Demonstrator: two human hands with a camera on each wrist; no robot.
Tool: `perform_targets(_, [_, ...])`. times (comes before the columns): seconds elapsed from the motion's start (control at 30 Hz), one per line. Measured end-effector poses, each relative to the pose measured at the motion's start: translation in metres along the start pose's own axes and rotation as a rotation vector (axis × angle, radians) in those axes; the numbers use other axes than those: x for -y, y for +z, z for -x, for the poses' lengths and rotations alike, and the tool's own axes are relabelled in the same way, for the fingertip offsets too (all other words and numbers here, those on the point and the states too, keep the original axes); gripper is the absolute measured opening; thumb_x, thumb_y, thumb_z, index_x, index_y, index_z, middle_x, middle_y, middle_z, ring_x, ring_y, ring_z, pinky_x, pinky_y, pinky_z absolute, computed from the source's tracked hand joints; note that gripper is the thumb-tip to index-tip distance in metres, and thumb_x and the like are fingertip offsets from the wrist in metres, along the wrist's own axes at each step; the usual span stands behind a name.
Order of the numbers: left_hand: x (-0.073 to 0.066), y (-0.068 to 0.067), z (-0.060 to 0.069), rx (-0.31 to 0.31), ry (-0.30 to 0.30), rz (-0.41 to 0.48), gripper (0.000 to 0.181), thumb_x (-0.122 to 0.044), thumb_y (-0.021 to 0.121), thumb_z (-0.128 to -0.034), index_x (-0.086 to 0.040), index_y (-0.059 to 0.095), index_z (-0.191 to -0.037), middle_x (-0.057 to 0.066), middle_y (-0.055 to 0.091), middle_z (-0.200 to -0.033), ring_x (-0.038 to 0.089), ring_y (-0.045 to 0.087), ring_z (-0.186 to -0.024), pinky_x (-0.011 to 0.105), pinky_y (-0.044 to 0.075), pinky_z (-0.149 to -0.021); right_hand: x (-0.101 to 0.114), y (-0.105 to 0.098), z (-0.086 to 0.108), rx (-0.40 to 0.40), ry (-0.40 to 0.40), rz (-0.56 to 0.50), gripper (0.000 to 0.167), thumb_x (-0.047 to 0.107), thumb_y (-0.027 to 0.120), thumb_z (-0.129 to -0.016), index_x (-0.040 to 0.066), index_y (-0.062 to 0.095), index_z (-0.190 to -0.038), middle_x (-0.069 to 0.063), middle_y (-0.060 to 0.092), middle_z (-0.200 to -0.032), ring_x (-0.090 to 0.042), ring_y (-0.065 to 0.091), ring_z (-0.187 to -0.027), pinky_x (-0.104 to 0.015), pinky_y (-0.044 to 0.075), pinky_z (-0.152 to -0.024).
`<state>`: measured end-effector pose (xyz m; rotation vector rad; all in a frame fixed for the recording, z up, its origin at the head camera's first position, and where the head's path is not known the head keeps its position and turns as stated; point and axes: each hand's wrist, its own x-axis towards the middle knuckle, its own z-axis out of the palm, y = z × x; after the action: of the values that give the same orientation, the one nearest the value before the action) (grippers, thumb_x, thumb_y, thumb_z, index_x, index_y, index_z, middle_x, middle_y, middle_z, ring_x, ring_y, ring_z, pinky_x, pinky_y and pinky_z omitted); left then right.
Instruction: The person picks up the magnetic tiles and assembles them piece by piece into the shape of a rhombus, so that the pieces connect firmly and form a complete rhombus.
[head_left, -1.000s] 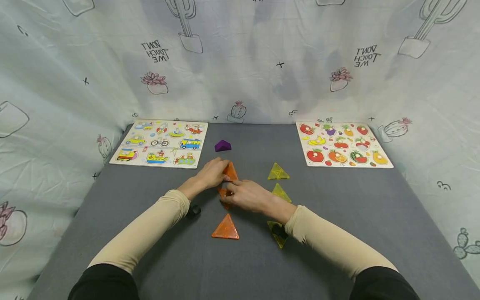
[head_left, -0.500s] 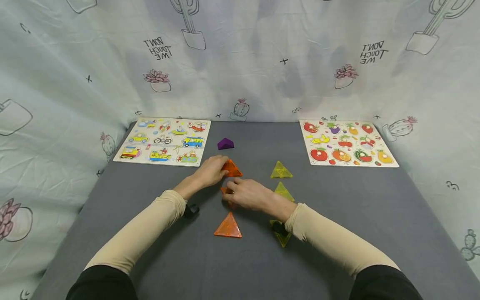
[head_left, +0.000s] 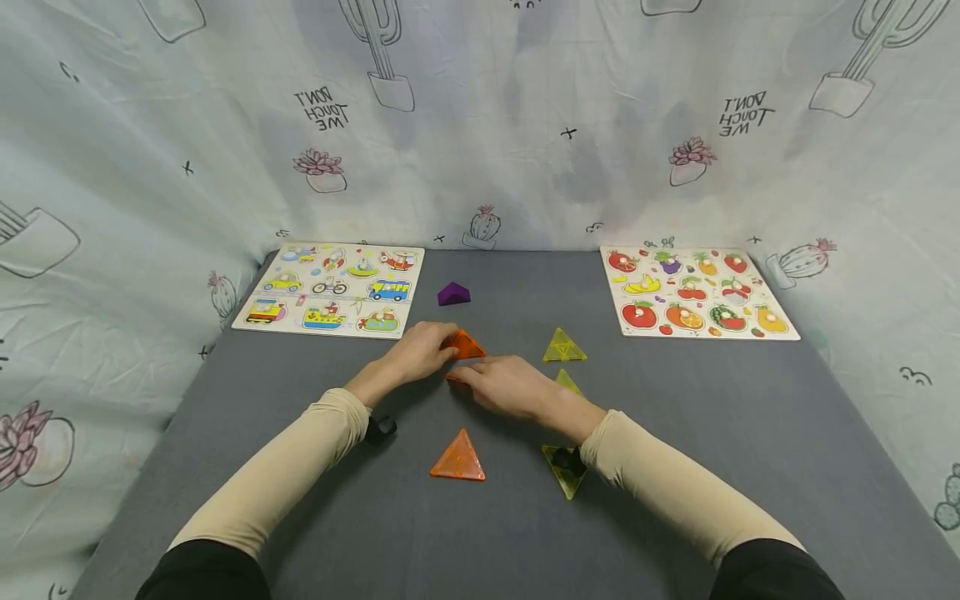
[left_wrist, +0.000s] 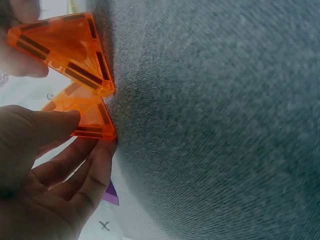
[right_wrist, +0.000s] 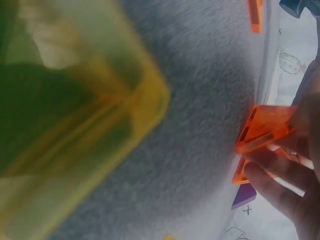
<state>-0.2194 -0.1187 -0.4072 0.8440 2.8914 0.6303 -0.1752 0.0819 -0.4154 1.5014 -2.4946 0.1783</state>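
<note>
With thumb and fingers, my left hand (head_left: pixel 418 352) pinches an orange triangular magnetic tile (head_left: pixel 469 344) at the middle of the table. The left wrist view shows the thumb on its near face and the fingers behind. My right hand (head_left: pixel 516 386) holds a second orange triangular tile (left_wrist: pixel 65 45) by its corner, close in front of the first. In the head view that hand hides most of it. Both tiles stand at a tilt, their edges on the cloth. A third orange triangular tile (head_left: pixel 459 457) lies flat nearer to me.
Several yellow triangular tiles (head_left: pixel 564 347) form a column on the right, partly under the right arm. A purple block (head_left: pixel 453 293) sits at the back. Picture boards of vehicles (head_left: pixel 330 289) and fruit (head_left: pixel 699 292) lie at the back corners, before a printed curtain (head_left: pixel 525 125).
The two orange tiles, close together a second ago, have come apart slightly. The far one has tipped lower, and the right hand now covers more of its tile. The view has shifted slightly.
</note>
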Motion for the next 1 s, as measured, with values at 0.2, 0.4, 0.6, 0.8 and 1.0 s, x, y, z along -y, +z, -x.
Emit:
perform_targets(0.2, [0.003,0.000,0.002,-0.009,-0.028,-0.002,0.017,-0.014,0.065,-0.0929,-0.006,0.066,-0.108,0.010,0.070,-0.092,0.019,0.061,-0.077,0.036,0.050,-0.071,0.002,-0.003,0.001,-0.011,0.097,-0.027,0.027,0.007,0.065,-0.086,0.011,0.064,-0.113,-0.004,0.072,-0.088,-0.018,0.066,-0.069,-0.032,0.056,-0.062])
perform_targets(0.4, [0.007,-0.003,0.005,-0.011,-0.045,0.006,0.008,-0.013,0.067,-0.0912,-0.007,0.063,-0.093,0.006,0.063,-0.078,0.015,0.050,-0.064,0.028,0.040,-0.060,0.001,-0.006,0.004,-0.036,0.144,0.017,0.019,0.008,0.066,-0.086,0.010,0.067,-0.105,-0.003,0.068,-0.078,-0.017,0.061,-0.061,-0.030,0.053,-0.054])
perform_targets(0.6, [0.005,-0.003,0.007,0.004,-0.050,0.026,0.013,-0.014,0.066,-0.0919,-0.005,0.061,-0.100,0.007,0.063,-0.078,0.015,0.049,-0.062,0.026,0.039,-0.058,0.001,-0.003,0.008,-0.062,0.064,0.075,0.015,0.010,0.070,-0.088,0.014,0.073,-0.103,-0.002,0.070,-0.095,-0.018,0.064,-0.086,-0.029,0.056,-0.075])
perform_targets(0.8, [0.002,-0.002,0.006,0.027,-0.064,0.053,0.029,-0.014,0.066,-0.0924,-0.002,0.058,-0.118,0.010,0.068,-0.088,0.016,0.057,-0.067,0.027,0.045,-0.060,0.001,-0.001,0.011,0.011,0.046,0.018,0.010,0.005,0.068,-0.089,0.013,0.073,-0.092,-0.006,0.068,-0.096,-0.018,0.066,-0.087,-0.028,0.056,-0.076])
perform_targets(1.0, [0.003,-0.001,0.005,0.015,-0.058,0.054,0.022,-0.014,0.066,-0.0920,-0.005,0.061,-0.111,0.009,0.069,-0.087,0.016,0.058,-0.069,0.028,0.046,-0.062,0.002,-0.007,0.010,0.094,0.048,-0.012,0.010,0.008,0.066,-0.091,0.012,0.074,-0.097,-0.007,0.068,-0.104,-0.020,0.066,-0.095,-0.030,0.055,-0.086])
